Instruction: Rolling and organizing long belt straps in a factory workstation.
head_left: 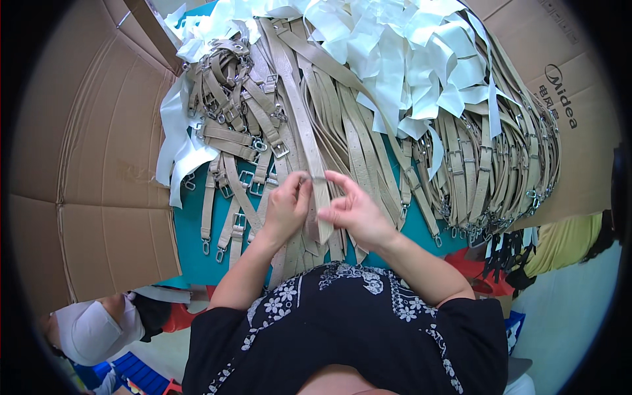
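Observation:
A long beige strap with punched holes runs down the middle of the table toward me, its pointed end hanging between my hands. My left hand is closed in a pinch on its left edge, beside a narrow metal loop that crosses the strap. On the right edge, my right hand has its index fingertip by the loop and its thumb lower down against the strap. What lies between the left fingertips is partly hidden. Behind my hands, many similar straps lie lengthwise in a heap.
Buckled straps with metal clips pile up at the left, and a thick bundle of straps lies at the right. White sheets cover the far side. Cardboard flanks the green table. Other people are at both lower sides.

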A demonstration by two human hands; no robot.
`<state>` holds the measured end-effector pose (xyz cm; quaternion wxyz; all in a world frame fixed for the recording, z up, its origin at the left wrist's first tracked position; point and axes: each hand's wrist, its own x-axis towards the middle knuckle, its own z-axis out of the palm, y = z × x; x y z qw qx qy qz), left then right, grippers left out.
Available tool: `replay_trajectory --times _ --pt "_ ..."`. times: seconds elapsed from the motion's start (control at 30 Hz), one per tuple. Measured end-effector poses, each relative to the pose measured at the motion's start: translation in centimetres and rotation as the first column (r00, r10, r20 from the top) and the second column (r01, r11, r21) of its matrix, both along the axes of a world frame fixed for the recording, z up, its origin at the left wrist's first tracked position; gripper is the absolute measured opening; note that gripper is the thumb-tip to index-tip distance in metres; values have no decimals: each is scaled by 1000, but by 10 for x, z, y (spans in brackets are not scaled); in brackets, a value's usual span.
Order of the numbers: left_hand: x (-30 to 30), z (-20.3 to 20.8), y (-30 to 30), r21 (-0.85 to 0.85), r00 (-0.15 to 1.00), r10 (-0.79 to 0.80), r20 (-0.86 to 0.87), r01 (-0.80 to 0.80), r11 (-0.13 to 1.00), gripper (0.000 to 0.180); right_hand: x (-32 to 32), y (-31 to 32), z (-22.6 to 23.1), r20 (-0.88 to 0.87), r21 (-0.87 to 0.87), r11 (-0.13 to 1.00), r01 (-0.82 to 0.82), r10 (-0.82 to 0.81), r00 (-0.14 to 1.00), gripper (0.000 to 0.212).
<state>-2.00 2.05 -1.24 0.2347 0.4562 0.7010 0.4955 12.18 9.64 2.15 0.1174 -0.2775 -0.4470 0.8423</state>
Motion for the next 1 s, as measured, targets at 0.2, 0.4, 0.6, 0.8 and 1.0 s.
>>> replay_trajectory --times 0.2,0.4,0.6,0.8,1.0 --pt "1 -12 12 92 979 41 199 -60 994 17 9 -10 1 95 86 991 -107 99 991 85" --pt "4 -14 13 45 995 59 82 -63 997 17 -18 29 -7 45 -159 985 68 -61 997 57" --pt "9 3 6 -18 991 86 101 -85 996 15 -14 29 -10 3 -163 984 -66 67 998 46" --pt "3 -11 4 149 997 74 11 -75 986 14 -16 28 -13 -45 -167 984 -60 54 998 33" --pt "9 -5 -2 167 999 19 -30 -13 986 13 -12 35 -27 -103 -284 950 -129 104 989 26"
